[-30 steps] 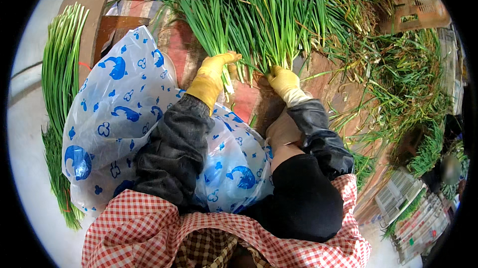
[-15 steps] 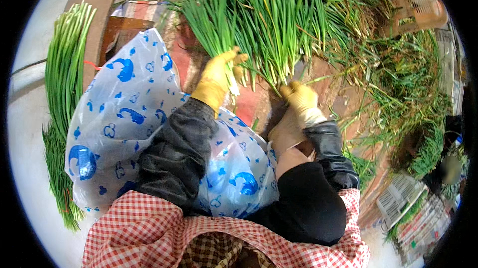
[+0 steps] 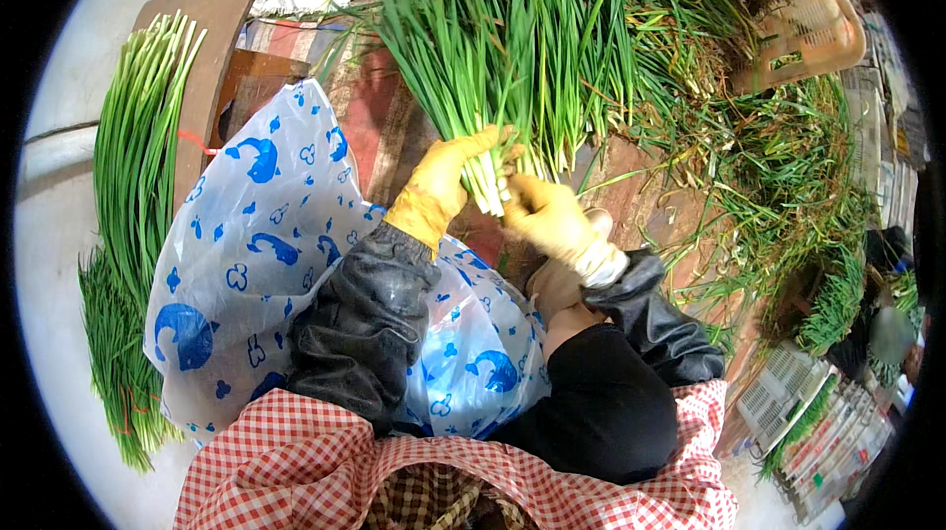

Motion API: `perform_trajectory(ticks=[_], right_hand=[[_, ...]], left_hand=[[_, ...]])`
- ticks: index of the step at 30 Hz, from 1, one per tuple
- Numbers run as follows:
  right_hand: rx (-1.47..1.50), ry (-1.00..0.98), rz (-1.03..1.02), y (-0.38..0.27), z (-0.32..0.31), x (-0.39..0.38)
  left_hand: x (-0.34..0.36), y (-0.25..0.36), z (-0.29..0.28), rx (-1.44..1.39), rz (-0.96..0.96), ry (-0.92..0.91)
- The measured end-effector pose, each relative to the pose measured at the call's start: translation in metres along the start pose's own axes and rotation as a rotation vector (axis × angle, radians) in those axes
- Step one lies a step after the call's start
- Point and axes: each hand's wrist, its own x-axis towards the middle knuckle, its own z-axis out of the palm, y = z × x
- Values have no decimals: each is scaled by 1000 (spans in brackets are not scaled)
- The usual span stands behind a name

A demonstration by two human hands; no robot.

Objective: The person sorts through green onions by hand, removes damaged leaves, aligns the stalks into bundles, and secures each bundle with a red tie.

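In a yellow glove, my left hand (image 3: pixel 439 180) is closed round a bunch of green chives (image 3: pixel 458 87), just above their white stem ends. The leaves fan away toward the far side. My right hand (image 3: pixel 550 215), also gloved in yellow, is beside it, with thumb and fingers pinched on chives at the stem ends; its fingertips are partly hidden. Just beyond both hands spreads a large pile of loose chives (image 3: pixel 581 47). A white plastic sheet with blue prints (image 3: pixel 236 274) drapes over my lap under the left forearm.
Tied chive bundles (image 3: pixel 138 156) lie along the left, beside a brown board (image 3: pixel 212 28). An orange plastic crate (image 3: pixel 813 23) stands far right. Below it are heaped leaf scraps (image 3: pixel 788 165). Newspapers (image 3: pixel 838 451) lie at the lower right.
My right hand has moved left from the pile's edge to the stem ends by my left hand. The left hand has shifted slightly right, and its bunch looks thicker.
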Motion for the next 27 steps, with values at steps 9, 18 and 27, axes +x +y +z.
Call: perform_trajectory(ticks=[9, 18, 27], right_hand=[[-1071, -21, -281, 79, 16, 106], [-934, 151, 341, 122, -136, 63], [549, 65, 270, -29, -51, 47]], left_hand=[[-9, 23, 13, 62, 452, 124], [-15, 21, 10, 27, 274, -58], [-8, 5, 16, 253, 205, 95]])
